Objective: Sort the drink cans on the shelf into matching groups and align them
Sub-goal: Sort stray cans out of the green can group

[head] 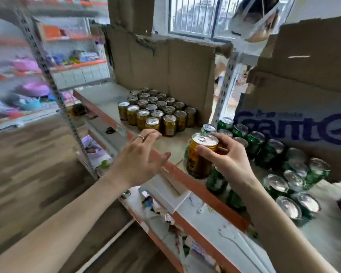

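R hand [222, 154] grips gold can [200, 156] at lid, centre frame, axis tilted, over shelf [205, 184] edge. Gold group [156, 109] lies up-left; green cans [274, 154] to right. L hand [144, 152] open, empty, nearer gold group.

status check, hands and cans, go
Right hand gripping gold can, lifted off the shelf. Left hand open, empty, near gold group. Green cans loose at right. Path to gold group clear.
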Action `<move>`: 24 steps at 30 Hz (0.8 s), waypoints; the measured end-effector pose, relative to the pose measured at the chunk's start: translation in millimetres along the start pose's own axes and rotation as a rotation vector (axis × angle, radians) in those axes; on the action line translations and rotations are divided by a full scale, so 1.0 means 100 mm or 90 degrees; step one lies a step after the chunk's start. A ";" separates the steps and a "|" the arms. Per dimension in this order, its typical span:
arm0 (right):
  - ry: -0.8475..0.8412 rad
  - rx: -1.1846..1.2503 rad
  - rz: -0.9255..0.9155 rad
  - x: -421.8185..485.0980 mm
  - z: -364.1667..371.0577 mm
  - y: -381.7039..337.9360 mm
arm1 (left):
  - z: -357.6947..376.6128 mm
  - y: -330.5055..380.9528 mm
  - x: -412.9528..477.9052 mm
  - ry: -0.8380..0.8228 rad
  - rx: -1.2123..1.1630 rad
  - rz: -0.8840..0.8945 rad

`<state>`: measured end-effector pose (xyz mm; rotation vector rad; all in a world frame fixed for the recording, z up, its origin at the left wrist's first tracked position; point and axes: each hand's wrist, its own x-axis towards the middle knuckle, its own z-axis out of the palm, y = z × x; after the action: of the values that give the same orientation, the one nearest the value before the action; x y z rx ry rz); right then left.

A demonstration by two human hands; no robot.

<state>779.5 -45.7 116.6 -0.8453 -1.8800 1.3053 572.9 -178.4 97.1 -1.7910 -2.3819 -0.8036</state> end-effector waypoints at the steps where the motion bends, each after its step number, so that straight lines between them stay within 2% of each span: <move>1: 0.002 -0.016 -0.008 0.07 0.18 -0.01 | -0.06 -0.17 -0.02 -0.005 0.005 -0.005; 8: 0.012 -0.041 0.000 0.42 1.02 0.02 | -0.34 -1.03 0.00 -0.020 0.027 -0.020; 24: 0.057 -0.132 0.029 1.35 1.50 0.65 | 0.33 -1.72 0.91 -0.093 -0.011 -0.028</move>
<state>589.6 7.1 39.2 -1.0402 -1.9568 1.0928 395.4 -116.7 36.7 -1.8714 -2.5189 -0.7244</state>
